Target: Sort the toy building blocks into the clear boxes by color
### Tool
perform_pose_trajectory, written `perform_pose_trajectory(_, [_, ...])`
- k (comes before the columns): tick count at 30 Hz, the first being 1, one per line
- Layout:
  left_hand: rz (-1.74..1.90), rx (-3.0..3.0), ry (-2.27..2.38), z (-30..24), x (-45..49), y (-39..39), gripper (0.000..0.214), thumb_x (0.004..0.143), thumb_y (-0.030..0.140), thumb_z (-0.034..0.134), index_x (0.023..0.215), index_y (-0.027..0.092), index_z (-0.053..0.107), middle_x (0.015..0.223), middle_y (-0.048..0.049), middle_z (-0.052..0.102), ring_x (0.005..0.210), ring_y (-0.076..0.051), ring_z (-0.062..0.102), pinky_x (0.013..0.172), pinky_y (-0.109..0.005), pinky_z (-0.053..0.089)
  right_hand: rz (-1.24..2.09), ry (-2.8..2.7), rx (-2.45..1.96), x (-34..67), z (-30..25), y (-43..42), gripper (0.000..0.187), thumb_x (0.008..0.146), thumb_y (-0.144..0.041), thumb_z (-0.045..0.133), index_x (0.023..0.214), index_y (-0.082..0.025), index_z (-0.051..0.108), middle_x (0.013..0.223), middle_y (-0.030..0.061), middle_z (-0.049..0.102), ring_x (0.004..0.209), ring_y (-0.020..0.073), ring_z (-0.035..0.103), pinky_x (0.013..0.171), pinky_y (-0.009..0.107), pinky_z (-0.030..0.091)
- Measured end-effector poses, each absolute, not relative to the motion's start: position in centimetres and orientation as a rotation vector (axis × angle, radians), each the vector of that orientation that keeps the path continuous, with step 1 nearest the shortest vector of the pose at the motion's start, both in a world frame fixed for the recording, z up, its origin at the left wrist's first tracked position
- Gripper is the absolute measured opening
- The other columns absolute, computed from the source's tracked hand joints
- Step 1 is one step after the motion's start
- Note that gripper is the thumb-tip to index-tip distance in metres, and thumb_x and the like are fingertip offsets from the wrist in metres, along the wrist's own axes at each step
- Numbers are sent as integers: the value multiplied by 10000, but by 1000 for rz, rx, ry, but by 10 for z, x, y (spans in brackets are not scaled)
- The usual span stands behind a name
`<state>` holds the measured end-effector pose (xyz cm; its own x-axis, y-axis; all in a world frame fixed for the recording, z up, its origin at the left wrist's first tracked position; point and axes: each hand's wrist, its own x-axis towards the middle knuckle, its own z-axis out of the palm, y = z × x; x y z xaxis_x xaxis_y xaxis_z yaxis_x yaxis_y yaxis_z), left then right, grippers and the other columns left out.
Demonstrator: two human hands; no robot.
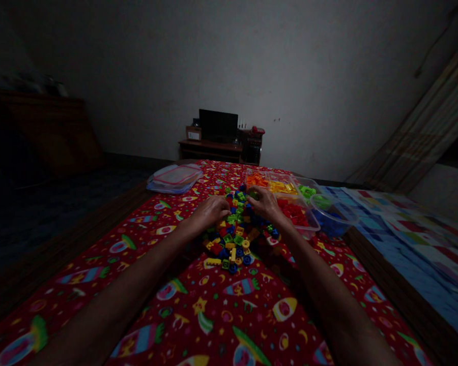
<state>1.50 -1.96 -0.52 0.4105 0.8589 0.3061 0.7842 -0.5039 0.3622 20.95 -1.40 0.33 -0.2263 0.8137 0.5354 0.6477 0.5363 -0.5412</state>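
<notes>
A mixed pile of toy building blocks (236, 239) in green, yellow, blue and red lies on the red patterned cloth. My left hand (212, 209) is at the pile's left edge, fingers curled together; whatever they may hold is hidden. Across from it, my right hand (266, 203) pinches what looks like a green block at the pile's far right side. Close to the right hand stand clear containers of sorted pieces: orange blocks (257, 181), yellow blocks (283, 188), red blocks (293, 211), green blocks (307, 192) and blue blocks (331, 223).
Stacked clear lids (175, 178) lie at the cloth's far left. The round tub (345, 216) sits by the right edge of the cloth, beside a checked blue bedspread (404, 239). A black monitor (218, 125) stands on a desk against the wall; a wooden cabinet (49, 132) is at left.
</notes>
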Motion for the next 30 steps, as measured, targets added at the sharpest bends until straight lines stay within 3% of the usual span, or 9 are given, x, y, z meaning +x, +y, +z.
perform_pose_trajectory(4, [422,2630,1679,-6,15,-29,149,752,225,578,820,202,709,888,-69,681,875,-216,610,685,-259,433,217,-1926,-1228,219,3,-6,238,759,-201,530,946,-181,675,758,10,653,695,146,582,722,282,454])
perform_pose_trajectory(8, [291,2607,1835,-8,20,-34,233,765,268,578,966,223,685,929,-76,687,872,-238,621,637,-261,411,222,-1936,-1193,219,3,-5,242,755,-200,533,943,-202,685,852,19,680,765,155,606,762,293,465])
perform_pose_trajectory(16, [644,2296,1587,-7,15,-13,230,668,303,640,853,183,706,711,-28,691,659,-192,626,563,-244,408,315,-1911,-1188,221,2,-1,217,747,-204,565,922,-198,692,866,23,685,775,158,618,755,293,480])
perform_pose_trajectory(21, [1019,1862,1290,-2,15,-6,450,586,404,682,946,136,653,708,-28,693,649,-179,631,587,-260,470,806,-1748,-1219,213,0,-5,217,770,-283,591,928,-158,669,755,21,654,655,128,594,591,234,477])
perform_pose_trajectory(25, [1094,1789,1186,-4,25,-14,496,605,405,677,1007,121,615,753,-52,704,699,-196,653,648,-298,503,1247,-1574,-1115,201,1,-15,266,785,-373,607,918,-147,651,765,27,649,650,104,585,577,202,477])
perform_pose_trajectory(30, [1067,1981,1348,-5,35,-21,453,639,330,673,1052,155,611,769,-43,699,704,-203,654,635,-297,504,1357,-1532,-1036,200,-1,-16,297,778,-432,613,887,-160,656,794,31,652,697,102,590,614,191,475])
